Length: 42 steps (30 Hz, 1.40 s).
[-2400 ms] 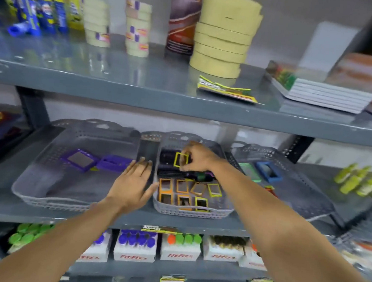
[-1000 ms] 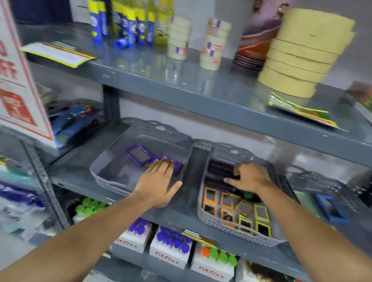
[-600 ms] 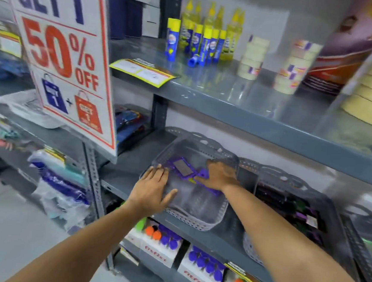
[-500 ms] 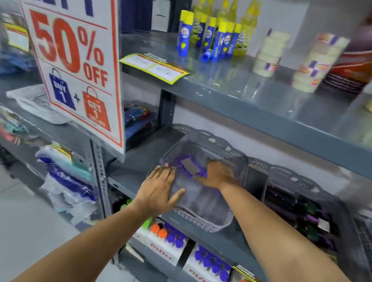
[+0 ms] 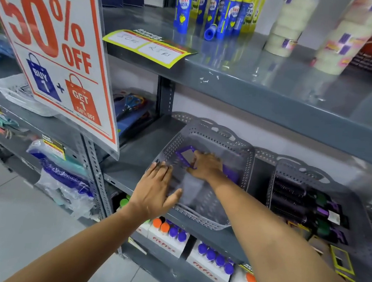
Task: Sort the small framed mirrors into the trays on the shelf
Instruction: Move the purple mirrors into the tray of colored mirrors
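Reaching into the grey perforated tray point(image 5: 242, 159) at the centre of the frame, the right hand point(image 5: 205, 166) lies palm down over the tray floor with its fingers spread toward the upper left. A purple-framed mirror point(image 5: 185, 155) lies flat in the tray's far left corner, just beyond and touching the fingertips; whether the fingers pinch its frame or merely rest on it cannot be told. A second purple piece point(image 5: 231, 174) shows just right of the wrist, partly hidden by the hand.

The left hand point(image 5: 156, 190) is open and flat, fingers together and extended, pressed against the tray's near left wall and rim, lower left of the right hand. It grasps nothing.

A second grey tray point(image 5: 290, 170) stands to the right of the frame's centre, beside the first, holding dark cylindrical items. Yellow-framed mirrors point(image 5: 342, 261) lie at the lower right edge of the frame, partly covered by the right forearm.

Both trays rest on the middle grey shelf point(image 5: 134, 158). A red and white sale sign point(image 5: 53, 50) fills the upper left of the frame
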Available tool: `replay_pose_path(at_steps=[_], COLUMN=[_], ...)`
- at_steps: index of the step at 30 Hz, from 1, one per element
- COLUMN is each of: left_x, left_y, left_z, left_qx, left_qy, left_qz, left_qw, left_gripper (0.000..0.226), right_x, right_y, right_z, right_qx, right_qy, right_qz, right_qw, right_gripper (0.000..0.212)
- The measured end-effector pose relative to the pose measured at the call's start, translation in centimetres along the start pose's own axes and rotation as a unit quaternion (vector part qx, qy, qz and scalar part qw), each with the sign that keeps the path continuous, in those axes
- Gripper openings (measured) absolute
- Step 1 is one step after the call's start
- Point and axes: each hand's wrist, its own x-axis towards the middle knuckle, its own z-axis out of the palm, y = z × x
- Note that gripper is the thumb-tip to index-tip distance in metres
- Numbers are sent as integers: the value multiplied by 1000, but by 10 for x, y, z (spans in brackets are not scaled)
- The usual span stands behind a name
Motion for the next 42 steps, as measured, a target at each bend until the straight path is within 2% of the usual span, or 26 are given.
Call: replay_pose_path(at_steps=[4,8,14,19,22,28,35,42], left_x=[0,2,18,28,28,18,6,1], left_y=[1,3,34,135,208,348,481,548], left_z=[0,-6,-25,-16,2,33,59,85], left_qx=[9,9,58,19,-32,-61,-69,-64], left_qy=[-6,-21,-33,-32,-38,-36,-39,-72], left_qz=[-6,-3,28,110,175,290,341,357], left_qw=[1000,1000,997,993,983,954,937,929], left_gripper=[83,96,101,116,112,102,91,89], right_x=[-5,-23,-77,-146,-201,-316,-427,-470], right_y=[3,18,87,173,231,337,423,471], right_z=[-12,-37,-86,-116,-125,-134,-126,-100], right_qx=[-8,-3,35,12,-13,-15,36,44], right_qy=[23,68,139,165,174,178,182,97], right_qz=[-7,-13,49,135,182,267,372,402], right_qw=[1000,998,988,977,968,947,910,909], right_gripper=[46,48,34,43,51,49,29,29])
